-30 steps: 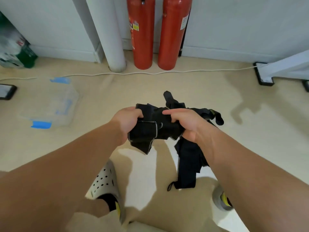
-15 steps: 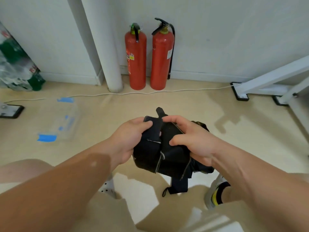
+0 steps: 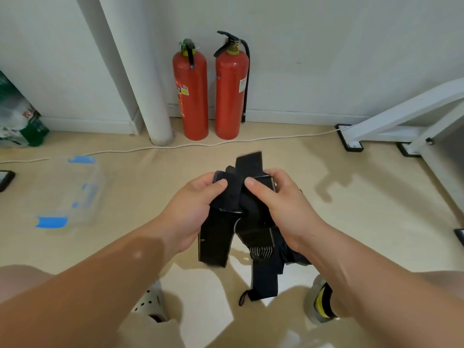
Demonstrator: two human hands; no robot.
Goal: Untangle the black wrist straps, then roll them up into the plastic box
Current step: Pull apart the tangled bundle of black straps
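1. The left hand (image 3: 193, 209) and right hand (image 3: 283, 204), thumbs and fingers curled, each pinch the tangled bundle of black fabric wrist straps (image 3: 248, 217), held above the floor with its ends hanging.
2. Advised technique: one hand anchors the knot while the other slowly draws a single end free.
3. The clear plastic box with blue tape (image 3: 95, 182) lies well apart, to the left.

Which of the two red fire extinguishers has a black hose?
The extinguisher farther from the white pipe, on the picture's right: a black hose hangs down its side. The white pipe stands beside the other extinguisher, which shows none.
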